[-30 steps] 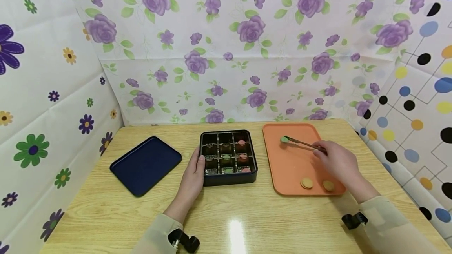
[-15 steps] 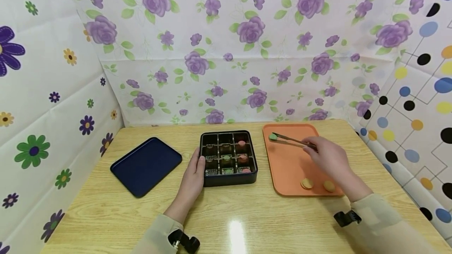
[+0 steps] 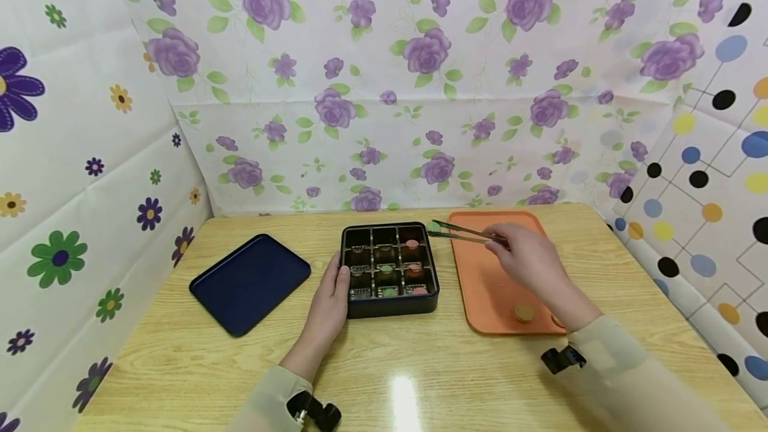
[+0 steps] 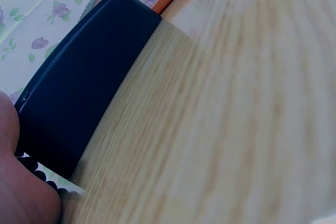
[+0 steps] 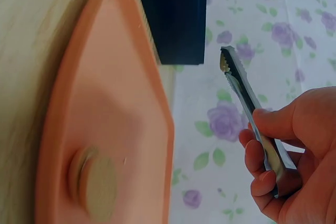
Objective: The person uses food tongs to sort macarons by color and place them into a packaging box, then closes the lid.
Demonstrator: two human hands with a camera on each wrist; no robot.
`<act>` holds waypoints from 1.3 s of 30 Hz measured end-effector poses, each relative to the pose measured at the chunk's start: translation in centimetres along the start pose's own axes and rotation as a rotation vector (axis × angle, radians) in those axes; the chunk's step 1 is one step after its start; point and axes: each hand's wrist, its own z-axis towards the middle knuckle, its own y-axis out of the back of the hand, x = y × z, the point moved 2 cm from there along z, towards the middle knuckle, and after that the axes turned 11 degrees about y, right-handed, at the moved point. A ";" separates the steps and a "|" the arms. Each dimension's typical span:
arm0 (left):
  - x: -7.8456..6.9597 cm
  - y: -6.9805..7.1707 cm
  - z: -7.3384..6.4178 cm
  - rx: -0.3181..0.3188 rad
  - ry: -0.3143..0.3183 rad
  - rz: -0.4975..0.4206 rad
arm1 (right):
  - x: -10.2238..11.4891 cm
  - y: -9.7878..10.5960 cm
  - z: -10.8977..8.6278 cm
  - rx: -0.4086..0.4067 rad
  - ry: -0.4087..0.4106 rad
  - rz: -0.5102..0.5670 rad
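Observation:
My right hand (image 3: 525, 255) pinches metal tongs (image 3: 468, 232) between thumb and fingers. A green macaron (image 3: 433, 227) sits in the tongs' tips, at the far right corner of a dark divided box (image 3: 390, 307). In the right wrist view the tongs (image 5: 244, 90) point up toward the box (image 5: 173, 22). Against the box's left side, my left hand (image 3: 327, 292) holds it, thumb at the rim and fingers along the wall. Pink macarons (image 3: 412, 244) fill the box's right column; green macarons (image 3: 387, 268) lie in its middle column.
An orange tray (image 3: 480, 285) lies right of the box, under my right forearm, with tan macarons (image 3: 523, 313) near its front edge. Left of the box is a dark blue tray (image 3: 249, 285). Patterned cloth (image 3: 384, 152) hangs behind the wooden table (image 3: 372, 365).
My right hand has moved left with the tongs and the green macaron, from over the orange tray to the box's right edge. The left hand and the box have stayed in place.

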 end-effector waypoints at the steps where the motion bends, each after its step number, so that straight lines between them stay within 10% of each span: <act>1: 0.0 0.0 0.0 0.000 0.001 -0.001 | 0.3 -0.1 0.2 0.006 0.000 -0.002; 39: -0.2 -0.1 -0.1 -0.005 -0.024 0.011 | 5.6 -4.9 5.6 0.081 0.050 -0.051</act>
